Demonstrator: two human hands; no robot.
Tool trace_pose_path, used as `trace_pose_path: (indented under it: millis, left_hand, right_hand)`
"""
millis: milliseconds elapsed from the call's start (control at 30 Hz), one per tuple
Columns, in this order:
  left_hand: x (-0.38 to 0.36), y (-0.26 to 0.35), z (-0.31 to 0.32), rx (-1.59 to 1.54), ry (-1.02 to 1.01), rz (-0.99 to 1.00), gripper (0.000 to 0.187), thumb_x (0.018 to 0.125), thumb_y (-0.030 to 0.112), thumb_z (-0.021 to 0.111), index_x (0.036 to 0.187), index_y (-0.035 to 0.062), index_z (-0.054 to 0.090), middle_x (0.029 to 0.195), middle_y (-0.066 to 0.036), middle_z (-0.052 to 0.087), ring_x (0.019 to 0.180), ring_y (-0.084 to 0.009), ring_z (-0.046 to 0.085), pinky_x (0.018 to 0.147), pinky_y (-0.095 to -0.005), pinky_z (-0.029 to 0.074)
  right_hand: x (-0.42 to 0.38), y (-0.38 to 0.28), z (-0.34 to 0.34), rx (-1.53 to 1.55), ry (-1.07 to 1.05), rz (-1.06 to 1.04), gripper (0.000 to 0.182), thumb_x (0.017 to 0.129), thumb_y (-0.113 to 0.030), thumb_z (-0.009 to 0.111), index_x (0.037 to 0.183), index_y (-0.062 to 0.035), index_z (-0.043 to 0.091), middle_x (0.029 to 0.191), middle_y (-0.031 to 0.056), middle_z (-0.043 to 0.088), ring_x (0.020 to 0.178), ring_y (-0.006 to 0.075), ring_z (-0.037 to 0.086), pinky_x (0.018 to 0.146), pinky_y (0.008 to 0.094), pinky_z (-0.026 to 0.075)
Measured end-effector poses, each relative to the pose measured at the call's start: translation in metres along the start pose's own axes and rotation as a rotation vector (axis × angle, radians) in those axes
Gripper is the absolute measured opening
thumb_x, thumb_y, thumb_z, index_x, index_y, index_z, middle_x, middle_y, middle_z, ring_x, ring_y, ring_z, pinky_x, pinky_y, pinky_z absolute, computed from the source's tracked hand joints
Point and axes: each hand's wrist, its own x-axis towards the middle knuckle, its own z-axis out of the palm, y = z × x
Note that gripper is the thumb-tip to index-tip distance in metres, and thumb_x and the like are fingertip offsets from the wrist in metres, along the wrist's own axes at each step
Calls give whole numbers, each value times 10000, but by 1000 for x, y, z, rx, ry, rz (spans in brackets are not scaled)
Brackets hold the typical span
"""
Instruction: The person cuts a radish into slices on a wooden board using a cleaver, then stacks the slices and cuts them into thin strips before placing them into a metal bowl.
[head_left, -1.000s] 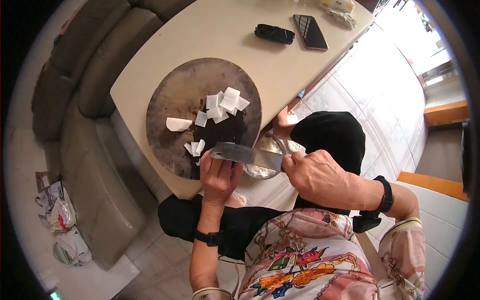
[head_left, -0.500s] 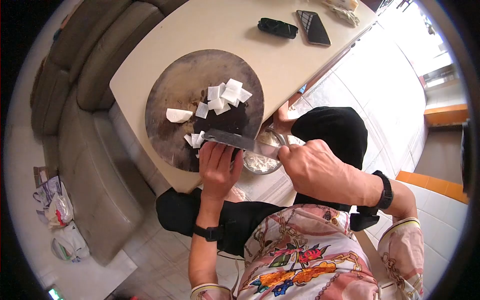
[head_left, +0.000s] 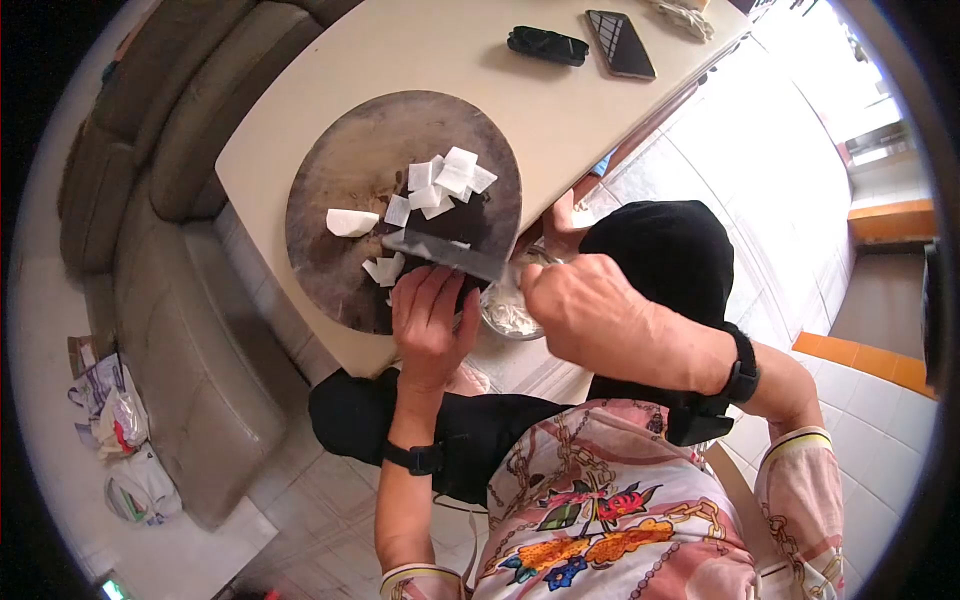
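My right hand (head_left: 600, 315) is closed around the handle of a kitchen knife (head_left: 450, 256), whose broad grey blade crosses the near part of a round wooden chopping board (head_left: 350, 155). Just below the blade, my left hand (head_left: 428, 318) presses down with bent fingers held together; whatever lies under them is hidden. Thin white square slices (head_left: 457, 175), perhaps radish, are heaped on the board's right side. Left of them sits a thicker white half-round piece (head_left: 352, 222). A few small white pieces (head_left: 384, 268) lie left of my left fingertips.
Below the board's right edge is a metal bowl (head_left: 513, 333) with white shreds in it, partly behind my right hand. A black case (head_left: 548, 46) and a phone (head_left: 620, 44) lie farther along the cream table (head_left: 290, 95). A grey padded bench (head_left: 190, 340) runs along the left.
The knife and my right hand have moved slightly left and up, the blade tip now farther over the board. My left hand stays in nearly the same place. The view has shifted a little.
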Motion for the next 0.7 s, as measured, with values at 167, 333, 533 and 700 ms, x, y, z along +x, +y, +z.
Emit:
trace_pose_path:
  millis: [167,333,533,700]
  left_hand:
    - [-2,-1,2,-5,18,17,220,749,80,714,917,-45,645,979,-167,630,962,-375,581,844,-464,473]
    - [-2,0,1,-17,18,12,214,757,86,703,911,-49,641,969,-182,619,938,-378,580,828,-466,472]
    - [0,-1,2,29,12,4,221,717,79,724,902,-14,646,964,-143,622,938,-340,581,840,-441,467]
    - [1,1,2,39,35,-1,237,715,97,735,913,-3,653,987,-124,626,935,-324,583,843,-434,465]
  right_hand:
    - [-18,-6,-15,57,-119,40,139,638,41,569,755,70,500,537,197,538,527,374,597,482,421,456]
    - [-23,-5,-15,63,-121,21,132,631,42,568,741,71,502,529,199,535,528,374,601,477,419,457]
    - [-3,-7,4,41,-32,-16,98,631,4,586,695,65,544,571,203,575,576,363,637,500,428,490]
    - [7,5,16,24,95,2,98,643,8,590,692,51,517,556,207,554,568,376,618,507,441,474]
